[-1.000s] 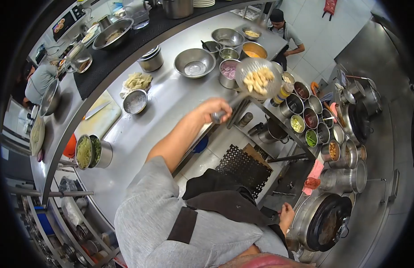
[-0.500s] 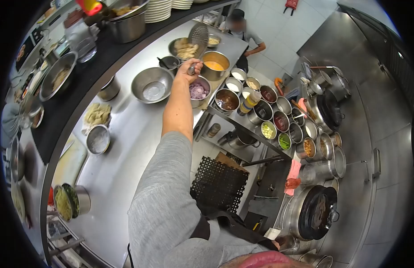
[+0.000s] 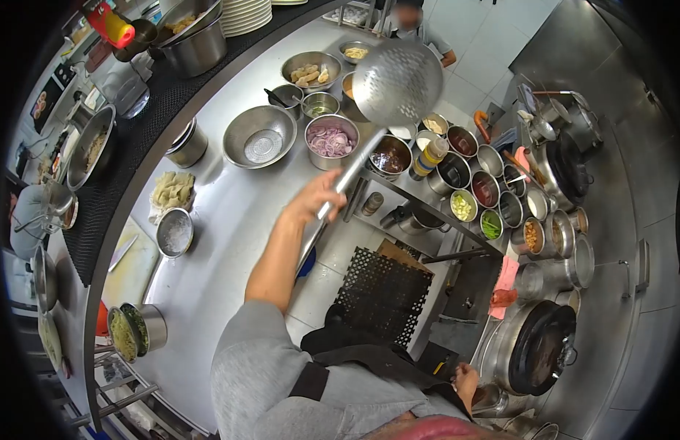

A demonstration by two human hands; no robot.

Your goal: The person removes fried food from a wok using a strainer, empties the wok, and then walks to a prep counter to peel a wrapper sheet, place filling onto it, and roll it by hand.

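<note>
My left hand [image 3: 316, 198] is closed around the metal handle of a large perforated skimmer [image 3: 399, 82]. The skimmer's round head is raised over the counter's far right part, with no food on it. Behind it to the left, a metal bowl [image 3: 287, 72] holds pale yellow food pieces [image 3: 309, 75]. Sliced red onion [image 3: 330, 140] fills a pot just beyond my left hand. My right hand [image 3: 465, 383] is low at the right, beside my apron and near the large lidded pot [image 3: 527, 348]. Its fingers are curled; what they hold, if anything, is too small to tell.
A wide empty bowl [image 3: 260, 137] stands on the steel counter [image 3: 208, 293]. Left are a knife on a cutting board [image 3: 134, 257] and a raised shelf [image 3: 164, 95]. Many sauce containers [image 3: 486, 189] line the right station. Another person [image 3: 428, 33] is at the back.
The food pieces carried on the skimmer a second ago now lie in the back bowl. My left hand has drawn back with the emptied skimmer. My right hand shows again after being mostly hidden.
</note>
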